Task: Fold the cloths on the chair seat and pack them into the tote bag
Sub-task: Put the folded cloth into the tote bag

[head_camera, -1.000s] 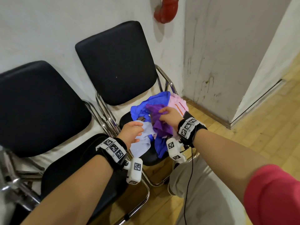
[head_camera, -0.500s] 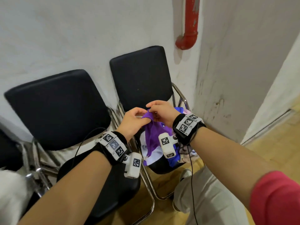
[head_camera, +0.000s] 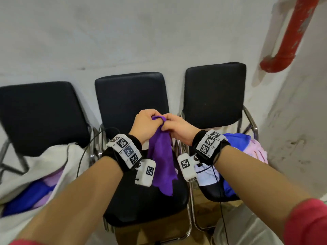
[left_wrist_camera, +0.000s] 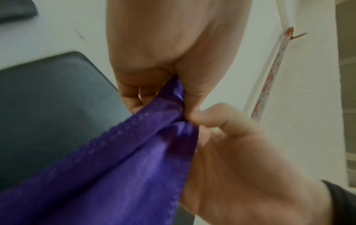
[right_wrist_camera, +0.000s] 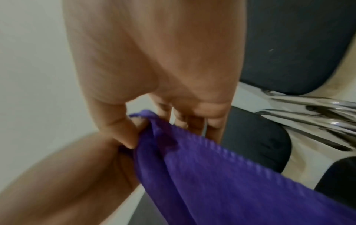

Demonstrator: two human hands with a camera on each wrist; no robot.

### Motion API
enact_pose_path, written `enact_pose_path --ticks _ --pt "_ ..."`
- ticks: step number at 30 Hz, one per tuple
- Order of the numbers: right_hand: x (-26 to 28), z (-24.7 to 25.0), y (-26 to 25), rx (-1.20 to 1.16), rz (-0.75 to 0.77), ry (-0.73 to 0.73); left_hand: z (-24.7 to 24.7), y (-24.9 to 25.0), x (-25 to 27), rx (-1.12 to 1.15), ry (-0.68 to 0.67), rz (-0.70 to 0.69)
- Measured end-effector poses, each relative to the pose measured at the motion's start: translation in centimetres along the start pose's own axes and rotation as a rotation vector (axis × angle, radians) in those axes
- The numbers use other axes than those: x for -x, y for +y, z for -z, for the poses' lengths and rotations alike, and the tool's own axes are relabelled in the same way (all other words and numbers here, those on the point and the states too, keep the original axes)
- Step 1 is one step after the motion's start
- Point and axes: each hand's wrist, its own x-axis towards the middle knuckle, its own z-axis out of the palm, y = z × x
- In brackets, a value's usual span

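Black chairs stand in a row by the wall. On the left chair sits the big cream tote bag (head_camera: 53, 161), and blue and light purple cloths already lie inside it, so some packing looks done. On the right chair seat (head_camera: 219, 195) a pile of cloths (head_camera: 247, 147), blue, pink and pale, waits to be folded. Over the middle chair hangs the purple cloth (head_camera: 161, 160), not folded yet. The left hand (head_camera: 144, 125) and the right hand (head_camera: 177, 129) each pinch its top edge, side by side. Each grip is tight on it.

tote bag (head_camera: 53, 167) on left chair | held cloth (head_camera: 161, 156) over middle chair (head_camera: 146, 200) | cloths (head_camera: 247, 147) on right chair
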Motion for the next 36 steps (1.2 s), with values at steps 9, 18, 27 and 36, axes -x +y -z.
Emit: enact_pose_path --ticks 9,18,27,36 --pt "-4.7 -8.0 2.8 0.619 0.122 0.049 10.4 -5.7 1.2 0.008 0.211 0.091" --pt "-6.7 -7.1 5.3 0.817 0.183 -0.059 16.0 -9.5 3.7 0.107 0.303 0.186" --pt "-6.8 -4.6 4.2 0.834 0.17 -0.122 16.0 -11.9 3.6 0.137 0.328 0.245" --pt "-6.0 -0.1 3.1 0.64 0.133 -0.201 16.0 -13.0 2.9 0.19 0.26 0.263"
